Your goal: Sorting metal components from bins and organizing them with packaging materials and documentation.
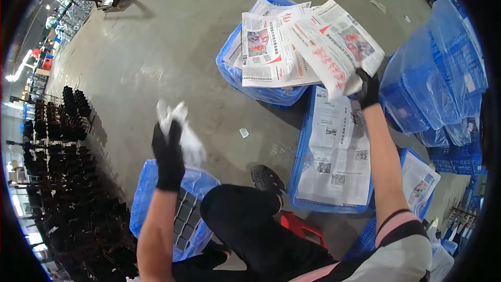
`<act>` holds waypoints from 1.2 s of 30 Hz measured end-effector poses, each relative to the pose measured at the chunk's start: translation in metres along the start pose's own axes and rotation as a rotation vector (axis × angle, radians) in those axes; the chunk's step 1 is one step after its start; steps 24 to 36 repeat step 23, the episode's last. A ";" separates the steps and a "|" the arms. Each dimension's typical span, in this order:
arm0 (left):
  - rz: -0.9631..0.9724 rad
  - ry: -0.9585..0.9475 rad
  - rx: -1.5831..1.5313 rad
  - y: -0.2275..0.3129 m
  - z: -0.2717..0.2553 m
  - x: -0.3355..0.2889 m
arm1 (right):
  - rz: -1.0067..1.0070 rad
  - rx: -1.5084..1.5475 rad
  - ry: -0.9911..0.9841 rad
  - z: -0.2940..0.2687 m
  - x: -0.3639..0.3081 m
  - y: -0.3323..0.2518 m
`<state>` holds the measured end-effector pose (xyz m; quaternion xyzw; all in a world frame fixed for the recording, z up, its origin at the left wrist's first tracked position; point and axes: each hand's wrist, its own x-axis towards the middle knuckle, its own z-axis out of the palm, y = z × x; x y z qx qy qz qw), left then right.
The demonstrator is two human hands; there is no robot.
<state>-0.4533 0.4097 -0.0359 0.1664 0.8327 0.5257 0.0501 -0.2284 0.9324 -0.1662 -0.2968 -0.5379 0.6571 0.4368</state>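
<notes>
My left hand (169,156), in a black glove, is closed on a crumpled white cloth-like piece (192,143), blurred at its lower end; its exact kind I cannot make out. Just below that hand stands a blue crate lined with clear film (143,198), with dark rectangular pieces in rows inside. At the right, my black-gloved right hand (369,90) grips the near corner of a newspaper sheet (342,42). That sheet lies tilted over more newspapers (266,55) piled on a film-lined blue crate (229,75).
Close to my right arm, another blue crate (302,198) is covered by newspaper (334,151). Film-wrapped blue crates (433,73) are stacked at the far right. A red stool (302,228) is beside my leg. Black parts on racks (62,177) line the left. Paper scraps (243,132) lie on the floor.
</notes>
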 end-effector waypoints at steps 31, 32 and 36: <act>-0.498 -0.290 -0.839 0.063 0.094 -0.042 | 0.695 0.405 -0.524 0.051 -0.091 -0.069; -0.498 -0.290 -0.839 0.063 0.094 -0.042 | 0.695 0.405 -0.524 0.051 -0.091 -0.069; -0.498 -0.290 -0.839 0.063 0.094 -0.042 | 0.695 0.405 -0.524 0.051 -0.091 -0.069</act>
